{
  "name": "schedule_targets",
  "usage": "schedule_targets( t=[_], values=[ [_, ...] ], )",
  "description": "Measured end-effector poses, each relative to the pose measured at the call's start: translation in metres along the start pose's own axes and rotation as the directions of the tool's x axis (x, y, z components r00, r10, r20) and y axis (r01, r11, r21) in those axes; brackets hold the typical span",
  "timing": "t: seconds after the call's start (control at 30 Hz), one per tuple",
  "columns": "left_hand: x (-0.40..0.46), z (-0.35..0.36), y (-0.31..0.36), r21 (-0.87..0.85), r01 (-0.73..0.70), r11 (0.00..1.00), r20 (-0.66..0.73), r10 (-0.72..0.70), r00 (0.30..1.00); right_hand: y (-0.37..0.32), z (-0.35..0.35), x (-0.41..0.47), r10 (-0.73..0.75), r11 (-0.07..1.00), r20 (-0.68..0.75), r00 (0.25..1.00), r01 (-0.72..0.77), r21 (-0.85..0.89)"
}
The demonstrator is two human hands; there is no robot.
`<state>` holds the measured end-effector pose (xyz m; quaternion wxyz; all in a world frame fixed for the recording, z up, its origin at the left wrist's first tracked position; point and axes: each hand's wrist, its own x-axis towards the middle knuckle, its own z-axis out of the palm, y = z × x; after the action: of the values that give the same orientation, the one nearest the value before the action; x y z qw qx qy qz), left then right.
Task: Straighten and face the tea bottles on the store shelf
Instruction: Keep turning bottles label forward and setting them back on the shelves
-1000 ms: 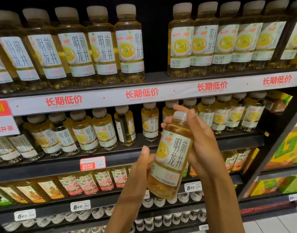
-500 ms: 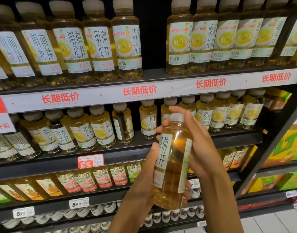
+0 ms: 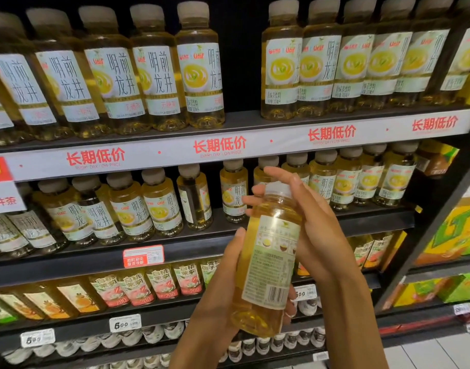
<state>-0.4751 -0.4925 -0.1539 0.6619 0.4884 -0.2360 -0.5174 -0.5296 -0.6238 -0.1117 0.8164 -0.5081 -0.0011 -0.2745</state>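
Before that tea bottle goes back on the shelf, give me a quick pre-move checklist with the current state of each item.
1. Bottle secured: ok. The left hand grips the held bottle low on its body, and the right hand holds it near the cap.
2. Front label toward the aisle: not ok. The barcode and fine-print side faces the camera.
3. Cap on: ok, a pale cap is in place.
4. Free slot: ok. A gap shows on the middle shelf, behind the held bottle.
5. Neighbours faced: not ok. The turned bottle on the middle shelf shows its label edge.
6. Depth of the gap: cannot tell, hands block it.
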Motion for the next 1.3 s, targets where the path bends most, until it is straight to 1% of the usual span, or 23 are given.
schedule_targets(
  t=[0.07, 0.13, 0.23, 0.3, 0.37, 0.43, 0.5, 0.57, 0.63, 0.67, 0.73, 0.8, 0.87, 0.93, 1.0, 1.07, 1.13, 1.2, 1.3],
  values=[
    [0.001, -0.001, 0.001, 0.111, -0.011, 0.994, -0.063, 0.018, 0.998, 0.000, 0.001, -0.002, -0.046, 0.999, -0.012, 0.999, 0.046, -0.013],
    [0.000, 0.000, 0.005, 0.239, -0.046, 0.970, -0.152, 0.084, 0.985, -0.002, 0.002, -0.004, -0.085, 0.993, -0.029, 0.996, 0.082, -0.089],
    [-0.003, 0.006, 0.012, 0.346, -0.109, 0.932, -0.155, 0.172, 0.973, -0.004, 0.005, -0.006, -0.140, 0.963, -0.051, 0.989, 0.124, -0.239],
    [-0.004, 0.010, 0.013, 0.346, -0.136, 0.928, -0.157, 0.201, 0.967, -0.003, 0.005, -0.005, -0.137, 0.958, -0.069, 0.988, 0.115, -0.264],
    [-0.002, 0.011, 0.010, 0.284, -0.145, 0.948, -0.180, 0.201, 0.963, -0.003, 0.005, -0.003, -0.108, 0.962, -0.071, 0.992, 0.086, -0.260],
    [-0.002, 0.010, 0.006, 0.201, -0.109, 0.973, -0.181, 0.146, 0.973, -0.004, 0.005, -0.001, -0.064, 0.973, -0.041, 0.997, 0.053, -0.224],
    [-0.003, 0.011, 0.005, 0.118, -0.062, 0.991, -0.128, 0.077, 0.989, -0.004, 0.004, 0.000, -0.018, 0.984, -0.012, 1.000, 0.016, -0.178],
    [-0.003, 0.010, 0.005, 0.087, -0.025, 0.996, -0.081, 0.032, 0.996, -0.003, 0.003, -0.001, -0.006, 0.989, -0.001, 1.000, 0.006, -0.147],
    [-0.002, 0.010, 0.005, 0.142, -0.023, 0.990, -0.069, 0.034, 0.997, -0.003, 0.002, -0.003, -0.035, 0.988, -0.018, 0.999, 0.032, -0.148],
    [-0.002, 0.010, 0.006, 0.197, -0.036, 0.980, -0.099, 0.056, 0.993, -0.003, 0.001, -0.004, -0.052, 0.986, -0.030, 0.998, 0.047, -0.160],
    [-0.001, 0.012, 0.009, 0.327, -0.092, 0.940, -0.177, 0.156, 0.972, -0.005, 0.001, -0.005, -0.094, 0.972, -0.059, 0.994, 0.078, -0.222],
    [0.001, 0.015, 0.008, 0.433, -0.124, 0.893, -0.202, 0.230, 0.952, -0.006, 0.002, -0.006, -0.135, 0.949, -0.075, 0.988, 0.107, -0.297],
    [0.002, 0.016, 0.005, 0.445, -0.133, 0.885, -0.207, 0.247, 0.947, -0.005, 0.001, -0.006, -0.138, 0.944, -0.081, 0.987, 0.107, -0.312],
    [0.001, 0.014, 0.004, 0.363, -0.119, 0.924, -0.195, 0.200, 0.960, -0.005, -0.001, -0.005, -0.096, 0.957, -0.076, 0.992, 0.071, -0.282],
    [-0.001, 0.012, 0.004, 0.203, -0.059, 0.977, -0.157, 0.092, 0.983, -0.004, -0.004, -0.003, -0.045, 0.969, -0.052, 0.998, 0.031, -0.247],
    [-0.003, 0.009, 0.005, 0.002, -0.018, 1.000, -0.064, 0.018, 0.998, -0.003, -0.005, -0.001, -0.006, 0.974, -0.052, 0.999, -0.006, -0.225],
    [-0.006, 0.008, 0.007, -0.161, 0.012, 0.987, 0.032, -0.007, 0.999, -0.003, -0.007, 0.000, 0.018, 0.978, -0.045, 0.999, -0.027, -0.207],
    [-0.007, 0.007, 0.009, -0.258, 0.056, 0.964, 0.110, -0.028, 0.993, -0.002, -0.007, 0.003, 0.026, 0.987, -0.031, 0.999, -0.030, -0.160],
    [-0.006, 0.009, 0.010, -0.303, 0.065, 0.951, 0.164, -0.015, 0.986, 0.004, -0.003, 0.009, 0.072, 0.997, 0.007, 0.997, -0.072, -0.004]
  ],
)
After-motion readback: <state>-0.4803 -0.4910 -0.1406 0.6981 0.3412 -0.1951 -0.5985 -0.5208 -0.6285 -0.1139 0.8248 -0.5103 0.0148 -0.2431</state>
